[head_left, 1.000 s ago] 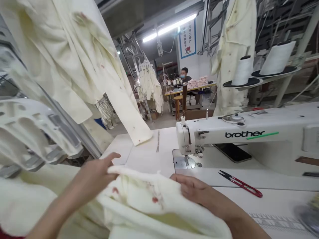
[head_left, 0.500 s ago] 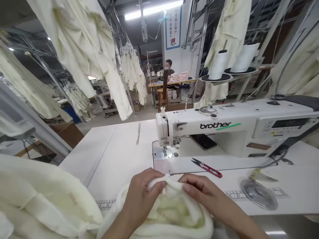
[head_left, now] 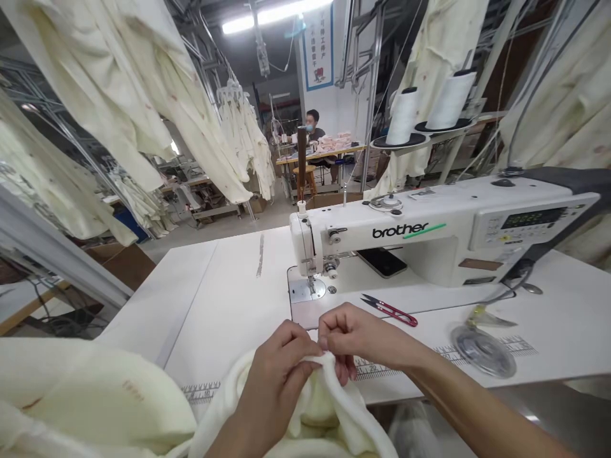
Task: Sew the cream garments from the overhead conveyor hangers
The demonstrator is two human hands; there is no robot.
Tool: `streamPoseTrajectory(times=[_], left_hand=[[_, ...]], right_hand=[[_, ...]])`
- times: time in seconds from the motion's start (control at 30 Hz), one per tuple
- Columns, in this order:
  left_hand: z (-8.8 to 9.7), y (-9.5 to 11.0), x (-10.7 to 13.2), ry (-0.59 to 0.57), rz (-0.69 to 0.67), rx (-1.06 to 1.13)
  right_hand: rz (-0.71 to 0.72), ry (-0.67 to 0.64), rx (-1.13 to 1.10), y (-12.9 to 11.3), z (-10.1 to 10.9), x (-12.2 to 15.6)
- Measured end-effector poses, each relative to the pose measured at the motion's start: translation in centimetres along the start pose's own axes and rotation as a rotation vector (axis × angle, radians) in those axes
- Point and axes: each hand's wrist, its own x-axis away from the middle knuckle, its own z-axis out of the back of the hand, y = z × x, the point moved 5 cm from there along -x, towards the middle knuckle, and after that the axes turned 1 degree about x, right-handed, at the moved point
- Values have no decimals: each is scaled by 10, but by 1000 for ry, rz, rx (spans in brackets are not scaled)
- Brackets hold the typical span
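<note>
A cream, soft fabric garment [head_left: 344, 407] hangs over the table's front edge, its thick rolled edge raised between my hands. My left hand [head_left: 281, 375] pinches this edge with thumb and fingertips. Close beside it, my right hand [head_left: 353, 337] also pinches the edge, its fingers curled and almost touching the left fingertips. Just beyond my hands is the needle plate of a white Brother sewing machine [head_left: 382, 238]. Red-handled thread snips [head_left: 390, 310] lie open on the machine bed, to the right of my hands.
A black phone [head_left: 382, 261] lies under the machine arm. Right of my hands is a clear round plastic object [head_left: 483, 351] on the table. More cream fabric [head_left: 95, 394] is heaped at left. Thread cones [head_left: 402, 117] stand behind the machine. A masked person [head_left: 314, 127] sits far back.
My right hand has moved left along the fabric edge, up against my left hand. The opening of the garment has narrowed. The view has shifted slightly to the right.
</note>
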Motion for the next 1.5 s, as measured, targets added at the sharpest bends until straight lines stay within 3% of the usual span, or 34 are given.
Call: streamPoseTrajectory(times=[0.07, 0.2, 0.3, 0.47, 0.57, 0.7, 0.83, 0.93, 1.0, 1.07, 1.2, 1.27, 1.33, 1.4, 1.5], left_hand=[[4, -3, 0, 26, 35, 3], [7, -7, -1, 26, 84, 19], [5, -7, -2, 23, 91, -9], [0, -8, -2, 0, 147, -44], [-1, -10, -2, 22, 151, -65], [-2, -6, 1, 53, -7, -96], [4, 4, 7, 224, -243, -152], [1, 6, 9, 186, -355, -130], [0, 0, 7, 157, -292, -74], [1, -11, 6, 190, -150, -35], [4, -23, 5, 326, 5, -86], [4, -22, 4, 394, 3, -100], [4, -22, -1, 422, 67, -54], [4, -28, -7, 390, 226, 85], [-3, -37, -18, 158, 411, 365]], right_hand=[[72, -47, -54, -3, 2, -6], [223, 0, -13, -11, 4, -6], [158, 4, 83, -15, 3, 0], [76, -36, 452, -30, 5, 8], [44, -6, 452, -33, 8, 9], [10, -35, 245, -23, 7, 0], [-100, -140, -200, 3, -5, -14], [-206, -143, -435, 25, -14, -23], [-234, -132, -492, 33, -19, -24], [-151, -67, -415, 31, -19, -21], [197, 335, -2, 9, -14, -2], [198, 480, 148, 6, -19, 7], [149, 545, 229, 8, -21, 9], [170, 544, 254, 7, -17, 8], [312, 441, 355, -1, -2, 2]])
